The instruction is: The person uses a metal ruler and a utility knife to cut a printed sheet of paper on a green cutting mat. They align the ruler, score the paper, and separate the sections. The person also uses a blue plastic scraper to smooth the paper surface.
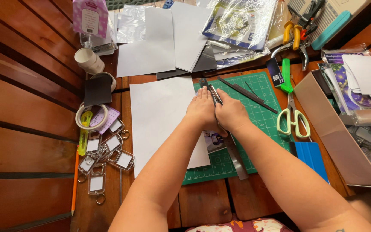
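Note:
My left hand [201, 109] presses flat on a metal ruler [236, 158] that runs down the green cutting mat [263, 112]. My right hand [232, 114] lies right beside it, fingers curled on a black craft knife [207, 87] against the ruler's edge. A small printed picture [213, 141] peeks out under both hands. A large white sheet [159, 118] lies to the left, partly under my left forearm.
Pale green scissors [294, 119] and a blue card [312, 157] lie right of the mat. A cardboard box [336, 133] of papers stands at the right. Several clear keychain frames [106, 154], tape rolls [92, 116] and an orange pencil [74, 180] sit left. Pliers [295, 41] lie behind.

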